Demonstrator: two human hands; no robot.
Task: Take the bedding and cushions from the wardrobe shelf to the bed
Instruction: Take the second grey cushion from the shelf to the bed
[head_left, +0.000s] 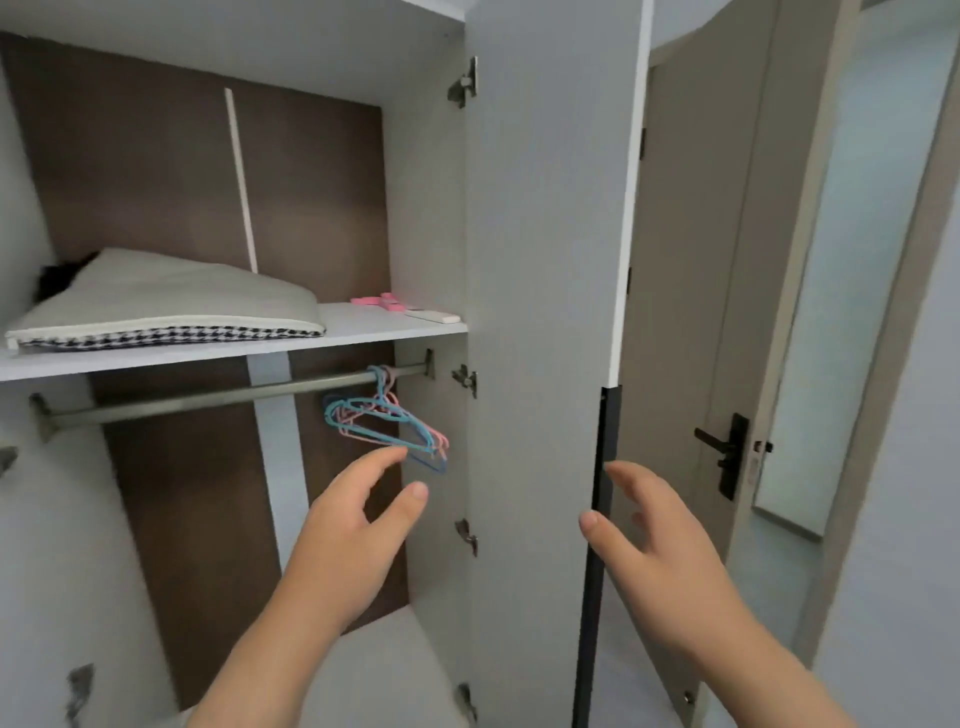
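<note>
Left hand, right hand empty, fingers spread loose. Cushion on shelf, high up-left of fingertips. Risk: left fingers, if raised, snag hangers just beyond them, or cushion slides off.

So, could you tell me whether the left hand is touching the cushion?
Apart: the head view shows the left hand well below the shelf, by the hangers; the cushion lies on top.
</note>
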